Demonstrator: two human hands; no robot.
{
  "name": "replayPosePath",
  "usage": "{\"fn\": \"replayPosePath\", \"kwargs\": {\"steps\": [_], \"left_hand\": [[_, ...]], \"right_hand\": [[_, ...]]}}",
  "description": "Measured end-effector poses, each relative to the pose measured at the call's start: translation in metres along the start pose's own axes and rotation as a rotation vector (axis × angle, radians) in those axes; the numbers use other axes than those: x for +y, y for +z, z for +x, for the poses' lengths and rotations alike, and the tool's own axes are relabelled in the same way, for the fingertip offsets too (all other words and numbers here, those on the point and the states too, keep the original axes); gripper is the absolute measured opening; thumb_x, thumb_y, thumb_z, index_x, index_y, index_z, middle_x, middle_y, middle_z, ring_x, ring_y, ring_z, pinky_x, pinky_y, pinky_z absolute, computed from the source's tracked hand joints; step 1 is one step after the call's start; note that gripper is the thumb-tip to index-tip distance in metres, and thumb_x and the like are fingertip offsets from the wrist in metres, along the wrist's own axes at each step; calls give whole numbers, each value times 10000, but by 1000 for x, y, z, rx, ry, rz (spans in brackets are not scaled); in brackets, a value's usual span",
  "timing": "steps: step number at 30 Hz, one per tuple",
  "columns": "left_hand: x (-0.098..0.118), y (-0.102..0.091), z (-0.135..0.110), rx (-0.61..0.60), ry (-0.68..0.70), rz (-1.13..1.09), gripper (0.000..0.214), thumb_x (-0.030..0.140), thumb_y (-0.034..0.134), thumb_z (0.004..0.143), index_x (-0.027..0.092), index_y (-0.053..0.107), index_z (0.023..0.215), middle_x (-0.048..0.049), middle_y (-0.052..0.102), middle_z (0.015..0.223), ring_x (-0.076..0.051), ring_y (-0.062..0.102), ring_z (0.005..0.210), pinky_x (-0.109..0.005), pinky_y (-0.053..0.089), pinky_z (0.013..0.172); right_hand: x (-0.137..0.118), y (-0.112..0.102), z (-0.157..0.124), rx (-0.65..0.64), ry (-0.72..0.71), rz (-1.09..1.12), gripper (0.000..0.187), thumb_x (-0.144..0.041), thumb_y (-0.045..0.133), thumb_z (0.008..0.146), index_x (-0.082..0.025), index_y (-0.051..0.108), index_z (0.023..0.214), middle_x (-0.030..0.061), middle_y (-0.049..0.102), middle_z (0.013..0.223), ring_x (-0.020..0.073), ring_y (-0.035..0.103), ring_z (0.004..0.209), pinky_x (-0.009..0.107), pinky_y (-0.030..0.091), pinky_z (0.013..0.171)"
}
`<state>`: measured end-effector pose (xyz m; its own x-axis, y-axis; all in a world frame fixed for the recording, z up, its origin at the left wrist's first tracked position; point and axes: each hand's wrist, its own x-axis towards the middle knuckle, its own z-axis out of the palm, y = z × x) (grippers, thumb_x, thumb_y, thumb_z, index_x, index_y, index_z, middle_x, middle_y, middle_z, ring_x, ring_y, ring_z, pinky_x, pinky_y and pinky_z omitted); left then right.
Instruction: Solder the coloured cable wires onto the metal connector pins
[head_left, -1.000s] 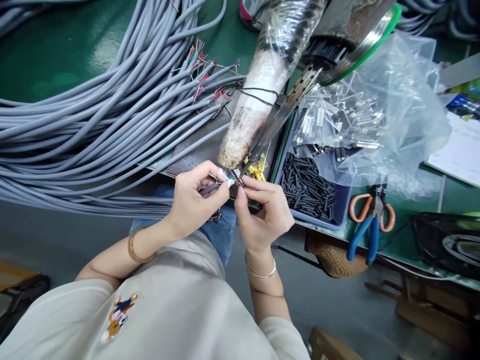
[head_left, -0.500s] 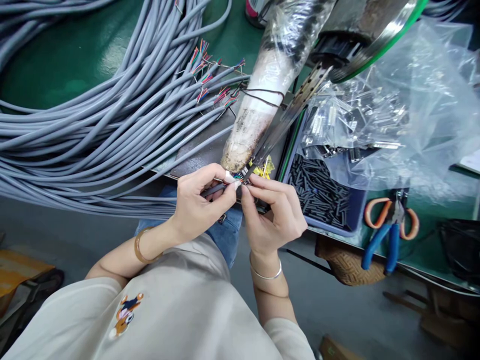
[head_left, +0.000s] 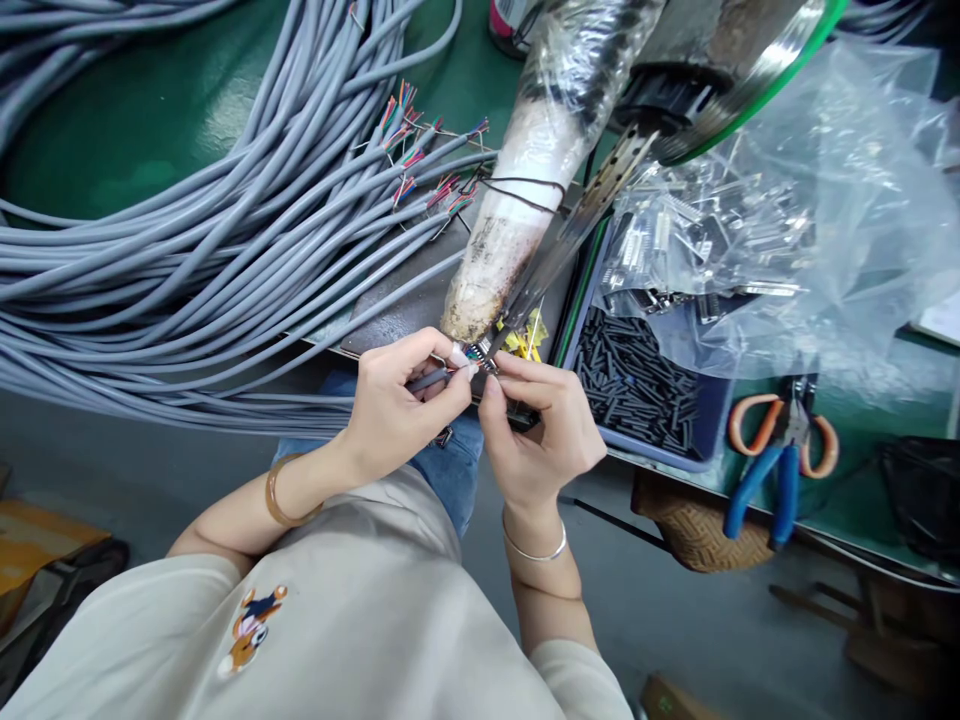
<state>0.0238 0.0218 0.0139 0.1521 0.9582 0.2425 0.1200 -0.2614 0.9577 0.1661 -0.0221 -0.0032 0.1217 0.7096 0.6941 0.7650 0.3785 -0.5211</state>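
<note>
My left hand (head_left: 397, 405) is closed in a pinch on the end of a grey cable (head_left: 429, 379), whose coloured inner wires fan out at my fingertips. My right hand (head_left: 541, 425) is closed too, thumb and forefinger pinching a small metal connector (head_left: 486, 357) at those wire ends. Both hands meet just off the bench edge, right under the dirty white tip of a plastic-wrapped machine arm (head_left: 517, 210). A metal strip of terminals (head_left: 577, 225) runs down from a green-rimmed reel to the same spot.
A big bundle of grey cables (head_left: 187, 230) with stripped coloured ends covers the green bench (head_left: 112, 130) on the left. A blue tray of black tubes (head_left: 637, 385), a clear bag of metal connectors (head_left: 750, 230), and orange- and blue-handled pliers (head_left: 780, 460) lie to the right.
The view shifted a little to the left over the second. My hands stay together at the machine tip, with only small finger movements on the wire ends.
</note>
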Motion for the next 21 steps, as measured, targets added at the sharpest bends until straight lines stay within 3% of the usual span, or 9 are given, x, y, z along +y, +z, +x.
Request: {"fn": "replayPosePath", "kwargs": {"steps": [5,15,21], "left_hand": [[1,-1,0,6,58,3,96,135,712,835,176,639,788,54,593,610,-34,443,460,-168,355,453],[6,-3,1,43,-117,-78,155,221,790,793,177,656,729,19,626,631,-68,555,543,-162,416,471],[2,-3,1,40,-128,-99,158,230,790,791,175,657,725,17,646,639,-63,548,527,-164,427,472]], "right_hand": [[-3,-1,4,19,-1,-6,176,-112,758,879,-236,652,946,12,813,1003,163,775,884,309,625,792],[-6,-4,3,-18,-2,3,169,-121,741,889,-248,643,940,16,812,1019,173,781,902,320,636,798],[-5,-1,2,-14,20,20,164,-119,752,891,-241,649,932,12,811,1002,162,780,895,305,635,797]]}}
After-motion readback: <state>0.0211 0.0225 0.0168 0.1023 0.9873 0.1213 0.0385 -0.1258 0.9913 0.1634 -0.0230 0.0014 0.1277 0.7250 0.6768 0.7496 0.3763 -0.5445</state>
